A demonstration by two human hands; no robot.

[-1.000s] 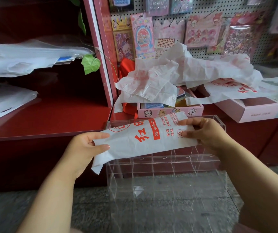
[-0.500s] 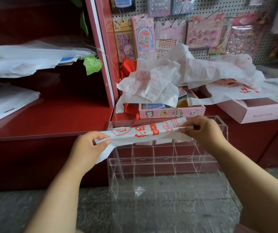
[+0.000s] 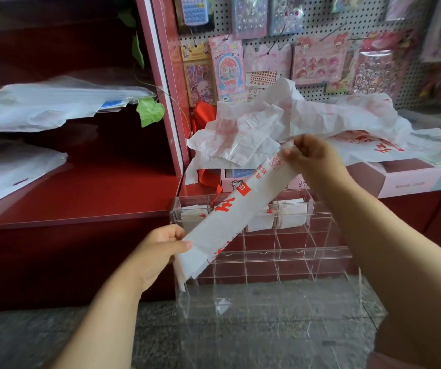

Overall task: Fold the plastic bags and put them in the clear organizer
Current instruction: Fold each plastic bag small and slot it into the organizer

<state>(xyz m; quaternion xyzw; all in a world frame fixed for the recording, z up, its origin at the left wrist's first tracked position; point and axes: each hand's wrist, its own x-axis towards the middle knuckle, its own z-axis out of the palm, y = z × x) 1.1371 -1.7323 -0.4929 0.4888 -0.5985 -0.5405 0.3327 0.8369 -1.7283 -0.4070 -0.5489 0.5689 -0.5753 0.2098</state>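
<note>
While the long folded strip of white plastic bag with red print [image 3: 240, 214] is hanging slanted in the air over the clear acrylic grid organizer [image 3: 328, 254], both hands are gripping it: left hand [image 3: 160, 249] pinching the low end between thumb and curled fingers, right hand [image 3: 312, 158] clamping the high end. 3 or so folded white bags [image 3: 291, 213] are sitting in the organizer's top-row cells. Loose crumpled white bags [image 3: 280, 123] are piling on the pink boxes [image 3: 411, 179] behind
</note>
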